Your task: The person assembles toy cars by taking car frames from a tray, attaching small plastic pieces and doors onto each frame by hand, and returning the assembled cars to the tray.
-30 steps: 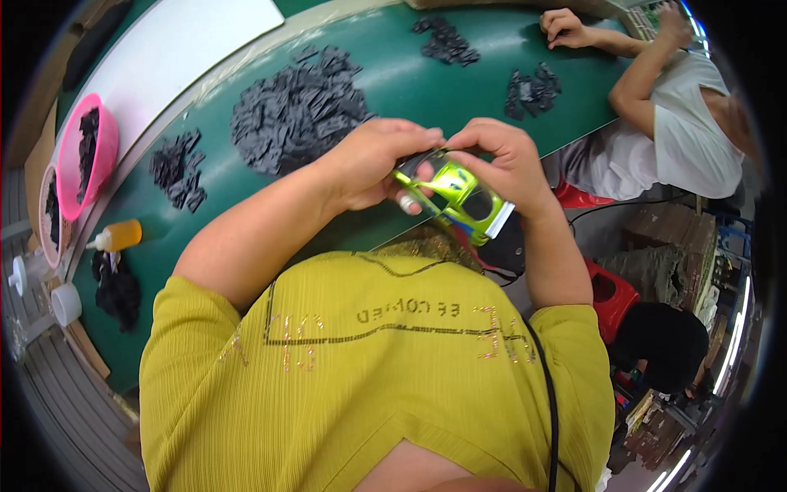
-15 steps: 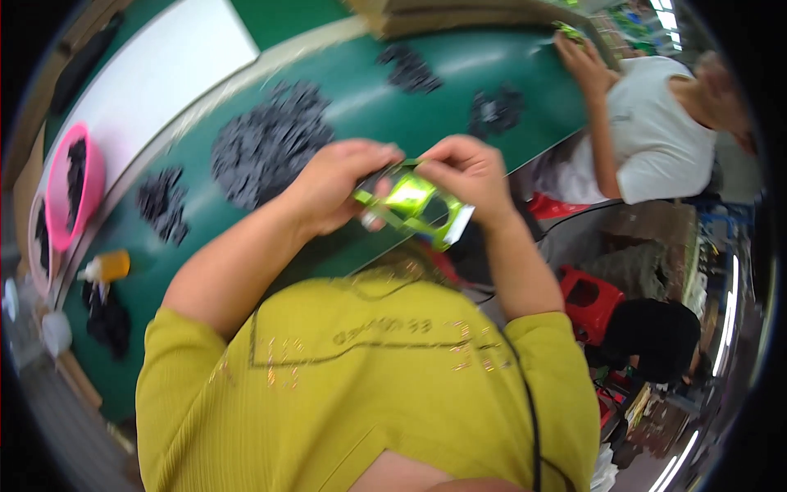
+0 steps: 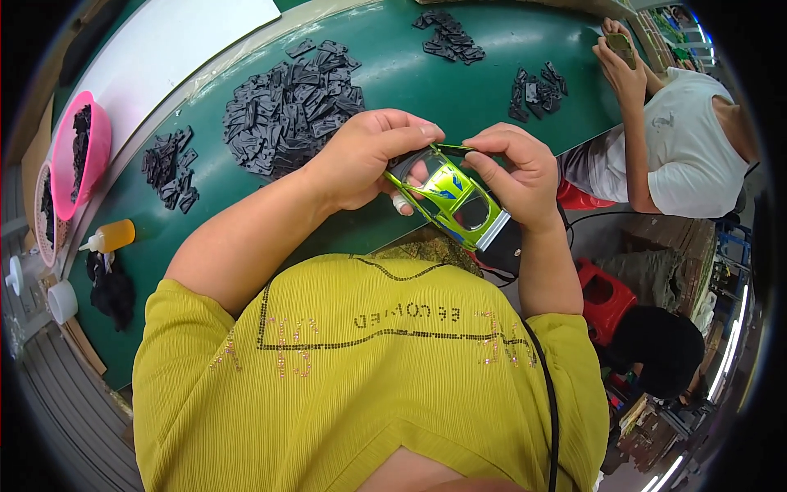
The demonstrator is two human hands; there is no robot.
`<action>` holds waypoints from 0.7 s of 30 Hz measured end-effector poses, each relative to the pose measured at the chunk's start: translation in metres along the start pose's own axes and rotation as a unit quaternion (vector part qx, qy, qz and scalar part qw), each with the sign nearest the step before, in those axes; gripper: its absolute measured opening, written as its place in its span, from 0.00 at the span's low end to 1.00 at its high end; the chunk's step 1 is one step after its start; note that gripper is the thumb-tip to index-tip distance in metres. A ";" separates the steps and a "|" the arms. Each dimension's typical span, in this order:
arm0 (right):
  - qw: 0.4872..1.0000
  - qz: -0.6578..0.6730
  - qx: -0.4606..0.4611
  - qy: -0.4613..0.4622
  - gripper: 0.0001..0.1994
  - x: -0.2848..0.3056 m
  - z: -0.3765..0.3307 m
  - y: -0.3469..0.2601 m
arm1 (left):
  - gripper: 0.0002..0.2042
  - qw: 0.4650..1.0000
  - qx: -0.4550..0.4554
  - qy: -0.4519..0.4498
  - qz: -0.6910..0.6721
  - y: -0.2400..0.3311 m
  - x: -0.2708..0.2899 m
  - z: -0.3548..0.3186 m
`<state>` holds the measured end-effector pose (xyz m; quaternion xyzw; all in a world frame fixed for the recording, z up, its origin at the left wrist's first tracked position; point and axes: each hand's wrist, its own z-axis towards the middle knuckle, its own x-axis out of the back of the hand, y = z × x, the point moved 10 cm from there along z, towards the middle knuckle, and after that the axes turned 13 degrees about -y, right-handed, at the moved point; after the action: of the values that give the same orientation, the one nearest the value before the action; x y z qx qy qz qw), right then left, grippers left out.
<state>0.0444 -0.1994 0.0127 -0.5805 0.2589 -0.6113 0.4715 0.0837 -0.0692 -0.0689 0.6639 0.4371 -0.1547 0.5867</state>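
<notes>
A lime-green toy car body [image 3: 459,201] with blue markings and window openings is between my hands, tilted above the table's near edge. My left hand [image 3: 357,160] is closed around its far left end, with the thumb on top and fingertips showing through and below the shell. At that same end, my right hand [image 3: 520,172] pinches the shell's edge between thumb and forefinger. A narrow dark strip [image 3: 452,151] lies between the two hands' fingertips; I cannot tell whether it is a separate part. Beyond my left hand lies a large heap of black plastic parts [image 3: 283,107].
Smaller piles of black parts lie at left [image 3: 170,168], far middle [image 3: 448,37] and right [image 3: 539,90] on the green table [image 3: 393,90]. A pink basin [image 3: 97,152] and an amber bottle [image 3: 115,236] stand left. At right, a co-worker [image 3: 684,139] holds a small greenish thing.
The view has shifted and sharpened, so the table piles appear farther right. Both hands keep hold of the toy car body, which is turned more steeply. The co-worker's hands have come together.
</notes>
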 end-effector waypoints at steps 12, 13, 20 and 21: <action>0.999 0.024 -0.024 -0.015 0.03 -0.006 0.000 0.016 | 0.13 0.999 0.020 0.022 0.013 0.000 0.003 0.001; 1.000 0.010 -0.016 -0.010 0.03 -0.002 0.004 0.014 | 0.13 1.000 0.018 0.022 0.014 0.001 0.003 0.003; 0.990 -0.092 0.057 -0.094 0.04 -0.013 0.028 -0.016 | 0.13 0.998 0.017 0.007 0.063 0.000 -0.005 0.001; 0.987 -0.100 0.054 -0.112 0.04 -0.019 0.033 -0.012 | 0.14 0.999 0.015 0.011 0.051 -0.003 0.004 0.001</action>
<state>0.0709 -0.1701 0.0207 -0.6416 0.1121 -0.5998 0.4647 0.0839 -0.0688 -0.0743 0.6956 0.4070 -0.1242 0.5788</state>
